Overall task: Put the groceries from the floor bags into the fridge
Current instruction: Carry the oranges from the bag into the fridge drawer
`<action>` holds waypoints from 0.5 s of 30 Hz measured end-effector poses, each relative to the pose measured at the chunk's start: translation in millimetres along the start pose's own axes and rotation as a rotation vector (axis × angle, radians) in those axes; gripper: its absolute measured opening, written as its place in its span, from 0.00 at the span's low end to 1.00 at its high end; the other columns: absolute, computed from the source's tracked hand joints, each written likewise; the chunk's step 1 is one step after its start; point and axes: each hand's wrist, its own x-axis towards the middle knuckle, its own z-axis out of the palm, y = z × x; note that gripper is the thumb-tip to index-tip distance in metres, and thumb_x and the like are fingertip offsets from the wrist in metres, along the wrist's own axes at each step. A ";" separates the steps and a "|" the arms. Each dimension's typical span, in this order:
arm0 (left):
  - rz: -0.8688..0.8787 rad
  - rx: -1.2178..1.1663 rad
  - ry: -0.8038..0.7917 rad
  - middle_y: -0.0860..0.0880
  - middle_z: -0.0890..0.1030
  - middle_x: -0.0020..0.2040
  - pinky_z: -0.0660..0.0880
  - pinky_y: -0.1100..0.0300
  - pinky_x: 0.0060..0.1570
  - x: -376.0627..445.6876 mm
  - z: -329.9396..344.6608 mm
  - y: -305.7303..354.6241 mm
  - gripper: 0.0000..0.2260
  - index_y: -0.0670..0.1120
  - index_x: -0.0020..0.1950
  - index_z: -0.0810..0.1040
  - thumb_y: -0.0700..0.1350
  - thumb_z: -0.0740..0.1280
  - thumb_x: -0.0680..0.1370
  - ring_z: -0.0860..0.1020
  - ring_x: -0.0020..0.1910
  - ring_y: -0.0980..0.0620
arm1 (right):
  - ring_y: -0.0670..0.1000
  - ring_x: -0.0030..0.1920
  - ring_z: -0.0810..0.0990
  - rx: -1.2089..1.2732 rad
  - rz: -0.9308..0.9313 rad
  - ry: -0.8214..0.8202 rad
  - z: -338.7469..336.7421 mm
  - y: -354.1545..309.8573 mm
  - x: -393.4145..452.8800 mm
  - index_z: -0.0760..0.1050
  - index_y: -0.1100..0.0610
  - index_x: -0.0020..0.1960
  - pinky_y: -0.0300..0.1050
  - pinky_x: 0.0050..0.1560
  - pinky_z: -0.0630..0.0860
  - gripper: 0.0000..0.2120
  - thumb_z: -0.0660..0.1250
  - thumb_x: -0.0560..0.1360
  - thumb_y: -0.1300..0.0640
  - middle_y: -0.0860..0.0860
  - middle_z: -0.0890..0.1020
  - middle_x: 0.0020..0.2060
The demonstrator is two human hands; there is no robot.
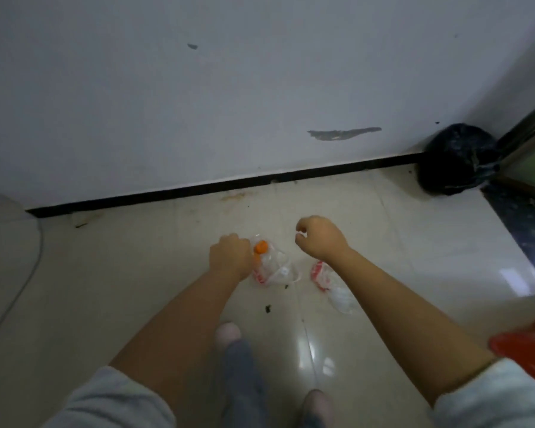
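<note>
At frame centre, we note left grip (229,257) clenched at the clear bag (274,268) holding carrots (260,247), whether grasping unclear; right grip (317,239) loosely curled, empty.

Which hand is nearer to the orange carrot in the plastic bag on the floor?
Left. The left hand is right beside the carrot, at the edge of its plastic bag. The right hand hovers apart, further right, fingers loosely curled.

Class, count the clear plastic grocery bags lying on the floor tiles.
2: one bag with carrots by the left hand, one under the right forearm, partly hidden.
</note>
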 end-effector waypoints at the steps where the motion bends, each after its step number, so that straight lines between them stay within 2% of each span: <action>1: 0.009 -0.007 -0.012 0.41 0.71 0.65 0.70 0.52 0.61 21.2 6.5 -8.3 0.15 0.41 0.64 0.72 0.41 0.55 0.79 0.70 0.65 0.42 | 0.58 0.60 0.75 0.001 0.041 -0.028 12.9 2.0 17.5 0.73 0.62 0.62 0.47 0.58 0.72 0.16 0.59 0.76 0.58 0.60 0.76 0.61; 9: 0.089 -0.027 -0.150 0.43 0.74 0.64 0.70 0.51 0.61 193.3 75.5 -64.2 0.16 0.43 0.66 0.70 0.42 0.57 0.79 0.72 0.65 0.43 | 0.58 0.58 0.77 0.108 0.282 -0.102 136.9 20.8 164.5 0.74 0.63 0.61 0.47 0.56 0.73 0.15 0.58 0.76 0.61 0.60 0.78 0.59; 15: 0.183 0.168 -0.177 0.44 0.73 0.64 0.69 0.51 0.61 329.2 176.3 -96.2 0.14 0.42 0.64 0.72 0.41 0.55 0.80 0.70 0.65 0.44 | 0.58 0.60 0.76 0.076 0.302 -0.094 248.2 63.7 280.9 0.72 0.61 0.63 0.47 0.57 0.73 0.16 0.57 0.76 0.61 0.59 0.78 0.60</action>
